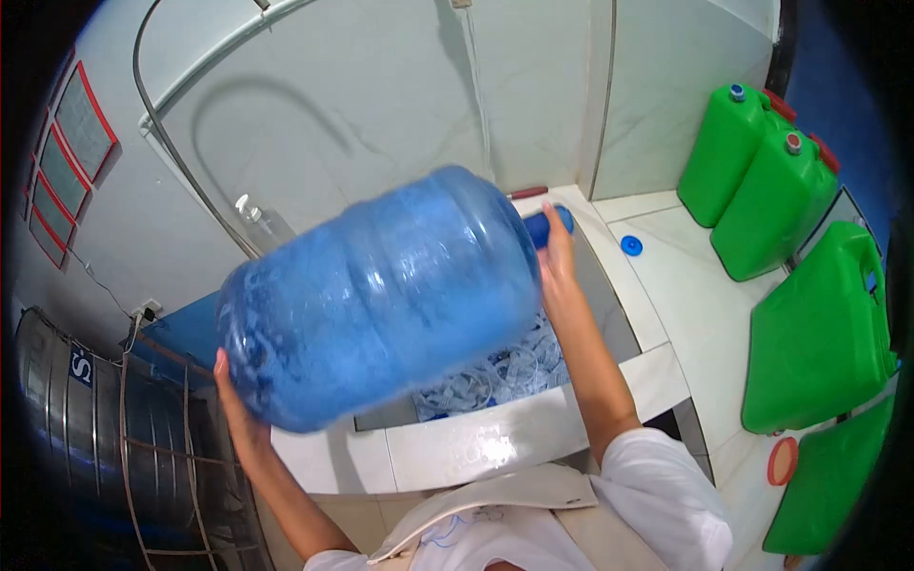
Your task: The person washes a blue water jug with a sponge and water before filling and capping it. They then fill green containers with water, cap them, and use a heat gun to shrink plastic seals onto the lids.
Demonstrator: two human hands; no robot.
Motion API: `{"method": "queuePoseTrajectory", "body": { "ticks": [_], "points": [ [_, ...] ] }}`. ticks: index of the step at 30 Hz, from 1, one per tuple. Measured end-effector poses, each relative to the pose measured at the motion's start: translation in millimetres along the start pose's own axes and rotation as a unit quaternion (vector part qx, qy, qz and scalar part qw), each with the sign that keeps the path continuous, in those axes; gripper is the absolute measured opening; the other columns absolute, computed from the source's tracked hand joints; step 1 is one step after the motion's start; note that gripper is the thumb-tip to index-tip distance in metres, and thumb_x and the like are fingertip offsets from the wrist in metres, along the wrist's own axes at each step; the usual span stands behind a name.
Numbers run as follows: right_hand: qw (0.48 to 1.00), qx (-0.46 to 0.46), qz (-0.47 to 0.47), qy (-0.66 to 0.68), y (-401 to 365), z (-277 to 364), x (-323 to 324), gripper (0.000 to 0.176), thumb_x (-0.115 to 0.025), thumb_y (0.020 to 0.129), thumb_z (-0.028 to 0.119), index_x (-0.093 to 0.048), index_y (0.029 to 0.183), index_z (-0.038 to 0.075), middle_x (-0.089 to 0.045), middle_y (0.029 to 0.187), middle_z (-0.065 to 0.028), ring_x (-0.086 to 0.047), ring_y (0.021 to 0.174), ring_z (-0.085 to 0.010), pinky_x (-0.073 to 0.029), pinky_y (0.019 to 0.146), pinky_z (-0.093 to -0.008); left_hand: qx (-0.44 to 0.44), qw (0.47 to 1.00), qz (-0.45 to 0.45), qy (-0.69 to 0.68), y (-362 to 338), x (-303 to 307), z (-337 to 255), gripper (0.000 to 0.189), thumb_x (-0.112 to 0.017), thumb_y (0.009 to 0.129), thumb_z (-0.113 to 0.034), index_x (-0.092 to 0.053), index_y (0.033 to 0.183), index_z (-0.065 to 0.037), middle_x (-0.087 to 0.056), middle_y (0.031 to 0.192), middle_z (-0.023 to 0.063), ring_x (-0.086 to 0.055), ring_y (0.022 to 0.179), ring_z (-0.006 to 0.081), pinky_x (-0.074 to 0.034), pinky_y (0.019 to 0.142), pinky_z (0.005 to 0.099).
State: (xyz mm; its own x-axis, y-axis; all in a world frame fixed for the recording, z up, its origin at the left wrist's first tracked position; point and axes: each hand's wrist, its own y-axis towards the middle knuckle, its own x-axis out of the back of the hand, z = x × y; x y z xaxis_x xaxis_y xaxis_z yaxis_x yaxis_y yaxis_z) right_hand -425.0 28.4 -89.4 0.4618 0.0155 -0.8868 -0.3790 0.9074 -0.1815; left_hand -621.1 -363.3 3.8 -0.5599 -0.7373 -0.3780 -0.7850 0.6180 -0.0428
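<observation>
A large translucent blue water bottle [381, 295] is held sideways over a tiled basin, its neck end up at the right. My left hand [240, 423] supports the bottle's base at the lower left, fingers partly hidden behind it. My right hand [557, 252] grips it near the blue neck [547, 226], with some fingers out of sight. Below the bottle, the basin [486, 440] contains many small clear and bluish pieces [514, 371], too cluttered to make out singly.
Several green jerrycans [776, 214] stand along the right. A blue cap [631, 246] and a red ring-like lid [783, 461] lie on the right. Behind the bottle are a pump bottle [262, 224] and a red-handled tool [529, 192]. A metal tank [95, 428] stands left.
</observation>
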Motion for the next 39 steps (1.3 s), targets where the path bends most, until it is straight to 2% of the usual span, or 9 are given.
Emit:
{"method": "queuePoseTrajectory", "body": {
  "ticks": [3, 7, 10, 13, 18, 21, 25, 27, 39],
  "points": [
    [0.988, -0.009, -0.142, -0.056, 32.8, -32.2, 41.9, 0.031, -0.068, 0.079, 0.018, -0.054, 0.095, -0.004, -0.059, 0.080, -0.0111, -0.061, 0.072, -0.0251, -0.053, 0.068, -0.0404, -0.006, 0.990, -0.124, 0.066, 20.4, 18.0, 28.6, 0.077, -0.058, 0.077, -0.055, -0.041, 0.129, 0.000, -0.046, 0.127, 0.0151, -0.045, 0.116, 0.0274, -0.035, 0.099, 0.0401],
    [0.982, -0.049, -0.165, -0.076, 11.6, -32.4, 68.6, 0.030, -0.067, 0.080, 0.019, -0.053, 0.093, -0.004, -0.059, 0.082, -0.0108, -0.059, 0.068, -0.0240, -0.053, 0.065, -0.0396, 0.012, 0.988, -0.106, 0.115, -7.3, 7.9, 7.6, 0.069, -0.056, 0.081, -0.052, -0.045, 0.127, -0.001, -0.052, 0.121, 0.0124, -0.049, 0.112, 0.0245, -0.038, 0.096, 0.0373],
    [0.998, -0.059, -0.009, -0.021, 19.5, -28.8, 27.5, 0.031, -0.064, 0.083, 0.021, -0.051, 0.096, -0.003, -0.058, 0.090, -0.0141, -0.060, 0.070, -0.0243, -0.052, 0.063, -0.0411, -0.048, 0.996, -0.074, 0.017, -11.9, -9.2, -10.0, 0.073, -0.053, 0.081, -0.055, -0.043, 0.128, -0.001, -0.051, 0.122, 0.0129, -0.049, 0.112, 0.0243, -0.036, 0.098, 0.0364],
    [0.993, -0.067, -0.088, -0.041, 26.1, -61.2, 62.3, 0.026, -0.063, 0.083, 0.021, -0.053, 0.093, -0.002, -0.059, 0.079, -0.0138, -0.059, 0.067, -0.0237, -0.053, 0.064, -0.0400, -0.036, 0.968, -0.182, 0.170, 14.7, 15.0, 26.5, 0.073, -0.048, 0.083, -0.057, -0.043, 0.129, -0.002, -0.050, 0.124, 0.0127, -0.048, 0.114, 0.0242, -0.032, 0.100, 0.0366],
    [0.950, -0.286, -0.101, -0.072, 28.2, -108.7, 154.0, 0.031, -0.051, 0.089, 0.028, -0.053, 0.102, -0.001, -0.060, 0.097, -0.0164, -0.062, 0.081, -0.0262, -0.054, 0.072, -0.0378, -0.022, 0.992, -0.059, 0.107, -11.4, -3.2, -0.4, 0.077, -0.050, 0.083, -0.056, -0.037, 0.133, 0.002, -0.060, 0.105, 0.0118, -0.051, 0.103, 0.0186, -0.036, 0.092, 0.0307],
    [0.936, -0.306, 0.143, -0.095, 29.5, -134.1, 154.2, 0.051, -0.042, 0.091, 0.039, -0.047, 0.118, -0.003, -0.057, 0.111, -0.0180, -0.062, 0.087, -0.0306, -0.051, 0.077, -0.0465, -0.176, 0.949, 0.010, 0.263, -4.1, -24.3, -13.7, 0.073, -0.048, 0.086, -0.053, -0.037, 0.132, 0.003, -0.060, 0.104, 0.0124, -0.052, 0.103, 0.0179, -0.036, 0.092, 0.0309],
    [0.915, -0.363, 0.119, -0.130, 47.2, -161.5, 186.1, 0.052, -0.041, 0.091, 0.040, -0.046, 0.120, -0.003, -0.057, 0.111, -0.0182, -0.061, 0.088, -0.0310, -0.051, 0.078, -0.0472, -0.103, 0.914, -0.140, 0.367, 49.3, -7.4, 35.1, 0.076, -0.050, 0.084, -0.055, -0.034, 0.136, -0.002, -0.048, 0.126, 0.0135, -0.044, 0.117, 0.0260, -0.032, 0.100, 0.0372],
    [0.911, -0.379, 0.074, -0.146, 62.0, -163.4, 216.1, 0.053, -0.041, 0.091, 0.041, -0.046, 0.120, -0.003, -0.057, 0.111, -0.0183, -0.061, 0.088, -0.0312, -0.050, 0.078, -0.0475, 0.114, 0.985, -0.014, 0.133, 74.2, 53.9, 70.5, 0.074, -0.054, 0.084, -0.053, -0.037, 0.132, 0.000, -0.043, 0.129, 0.0152, -0.040, 0.118, 0.0255, -0.029, 0.101, 0.0378],
    [0.876, -0.445, -0.054, -0.178, 135.0, -189.6, 351.3, 0.057, -0.039, 0.091, 0.043, -0.043, 0.124, -0.003, -0.057, 0.113, -0.0187, -0.061, 0.089, -0.0322, -0.049, 0.080, -0.0495, 0.214, 0.961, -0.006, 0.174, 83.9, 13.5, 161.2, 0.064, -0.059, 0.084, -0.047, -0.043, 0.125, -0.001, -0.053, 0.118, 0.0113, -0.051, 0.108, 0.0208, -0.041, 0.091, 0.0344]
  ]
}}
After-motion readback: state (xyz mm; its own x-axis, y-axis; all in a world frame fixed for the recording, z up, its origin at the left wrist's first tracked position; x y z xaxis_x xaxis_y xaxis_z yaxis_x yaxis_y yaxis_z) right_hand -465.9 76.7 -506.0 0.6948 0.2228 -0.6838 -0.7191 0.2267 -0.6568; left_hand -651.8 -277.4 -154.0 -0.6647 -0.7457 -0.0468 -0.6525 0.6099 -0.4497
